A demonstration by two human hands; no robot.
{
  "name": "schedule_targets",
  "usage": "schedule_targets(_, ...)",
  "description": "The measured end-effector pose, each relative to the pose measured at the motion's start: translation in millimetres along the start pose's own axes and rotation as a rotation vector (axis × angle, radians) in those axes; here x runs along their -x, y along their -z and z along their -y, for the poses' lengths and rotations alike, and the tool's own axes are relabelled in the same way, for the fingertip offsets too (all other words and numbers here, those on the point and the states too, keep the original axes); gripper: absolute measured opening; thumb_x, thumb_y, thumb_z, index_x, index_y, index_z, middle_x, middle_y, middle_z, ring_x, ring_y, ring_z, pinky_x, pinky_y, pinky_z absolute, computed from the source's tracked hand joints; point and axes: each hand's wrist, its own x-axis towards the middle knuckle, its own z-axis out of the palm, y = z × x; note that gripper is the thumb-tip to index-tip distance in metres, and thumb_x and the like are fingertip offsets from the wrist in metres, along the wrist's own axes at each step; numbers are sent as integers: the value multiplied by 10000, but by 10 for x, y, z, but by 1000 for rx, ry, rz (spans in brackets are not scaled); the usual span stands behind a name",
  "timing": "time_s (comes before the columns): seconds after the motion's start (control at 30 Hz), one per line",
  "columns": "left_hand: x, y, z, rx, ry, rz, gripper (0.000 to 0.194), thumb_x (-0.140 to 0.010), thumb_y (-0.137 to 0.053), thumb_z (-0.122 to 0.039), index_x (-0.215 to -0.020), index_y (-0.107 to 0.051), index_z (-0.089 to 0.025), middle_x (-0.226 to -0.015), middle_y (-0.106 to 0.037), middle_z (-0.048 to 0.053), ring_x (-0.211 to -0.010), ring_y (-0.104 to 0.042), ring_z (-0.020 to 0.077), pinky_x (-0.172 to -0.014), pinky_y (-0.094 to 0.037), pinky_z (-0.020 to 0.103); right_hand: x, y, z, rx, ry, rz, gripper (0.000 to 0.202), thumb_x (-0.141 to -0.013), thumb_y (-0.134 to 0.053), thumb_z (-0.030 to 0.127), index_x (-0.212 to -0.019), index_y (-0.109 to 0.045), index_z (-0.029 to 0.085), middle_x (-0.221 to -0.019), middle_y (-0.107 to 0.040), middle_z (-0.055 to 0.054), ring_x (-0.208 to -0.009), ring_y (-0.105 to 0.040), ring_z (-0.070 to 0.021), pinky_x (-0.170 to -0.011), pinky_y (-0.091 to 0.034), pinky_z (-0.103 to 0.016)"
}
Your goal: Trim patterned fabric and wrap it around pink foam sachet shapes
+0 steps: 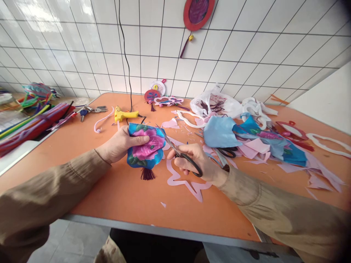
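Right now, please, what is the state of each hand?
Left hand: closed, holding the blue floral fabric.
Right hand: closed around the black-handled scissors.

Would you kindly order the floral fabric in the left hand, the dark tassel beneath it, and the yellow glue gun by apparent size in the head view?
1. Floral fabric, largest
2. Yellow glue gun
3. Dark tassel, smallest

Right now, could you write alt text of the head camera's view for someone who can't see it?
The left hand holds a blue flowered fabric piece with a dark tassel below, and the right hand holds scissors at its edge. Around them on an orange table lie a yellow glue gun and pink scraps.
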Motion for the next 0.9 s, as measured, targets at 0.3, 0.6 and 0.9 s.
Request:
schedule_targets(0.3,-8,59,-21,-82,-3,7,225,-622,-917,-286,-731,-791,-136,-679,-744,50,-606,-667,145,-596,-552,234,9,14,-40,45,-10,-4,563,-685,-731,698,-696,-582,155,-547,-437,44,-454,-436,-70,-382,-381,-194)
schedule_targets(0.6,-21,113,-51,-112,13,-9,270,-583,-934,-291,-751,-791,-135,-761,-772,79,-671,-703,195,-671,-596,309,19,14,-41,87,-72,-35,550,-680,-748,669,-731,-621,137,-545,-425,50,-430,-409,-60,-377,-352,-200)
schedule_targets(0.9,-38,144,-64,-29,78,-35,228,-601,-921,-244,-764,-798,-141,-776,-771,66,-698,-704,177,-673,-583,260,23,19,-43,90,-51,-63,509,-677,-787,613,-731,-644,127,-579,-485,35,-419,-421,-53,-365,-318,-194)
